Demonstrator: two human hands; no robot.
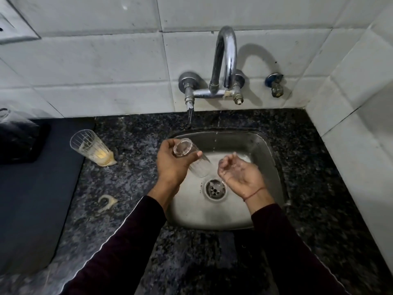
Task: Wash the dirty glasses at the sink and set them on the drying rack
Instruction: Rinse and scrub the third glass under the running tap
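Two glasses are in our view, and the move ahead turns on how the held one lies. Furthest left we see a dark mat on the worktop, with something we cannot make out at its far corner. Just beside the mat's edge stands the dirty glass, tilted, with yellowish residue pooled at its foot. Our left hand is the grip on the clear glass: fingers and thumb curl round it near the rim, over the sink. Its long axis runs from the rim at our palm down and rightward, base pointing toward the right hand, which is spread, wet, palm up and touching nothing. A thin trickle falls from the tap beyond both hands. We judge the rack must lie leftward, so the left hand is better placed.
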